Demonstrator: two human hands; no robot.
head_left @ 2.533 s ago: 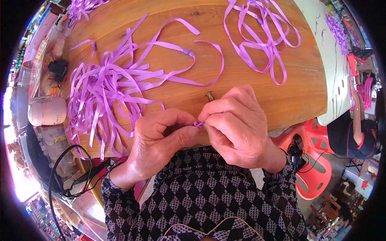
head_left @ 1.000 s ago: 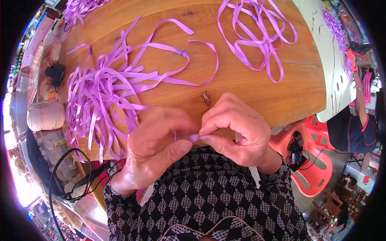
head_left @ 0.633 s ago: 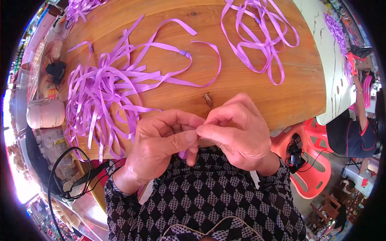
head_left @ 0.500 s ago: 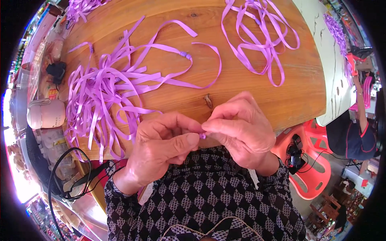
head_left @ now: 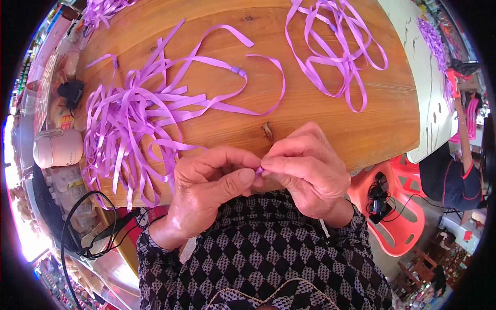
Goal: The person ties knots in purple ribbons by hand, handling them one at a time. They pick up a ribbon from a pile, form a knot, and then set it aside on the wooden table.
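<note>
Wooden tabletop [head_left: 361, 134] spreads out; before its near edge, left hand [head_left: 206, 181] and right hand [head_left: 310, 175] pinch a purple ribbon [head_left: 259, 170] between their fingertips, a ribbon heap [head_left: 135, 94] beyond the left.

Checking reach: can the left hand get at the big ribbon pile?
Likely yes: the purple ribbon pile lies close beside the left hand, nothing visible between, though that hand pinches a small purple piece.
</note>
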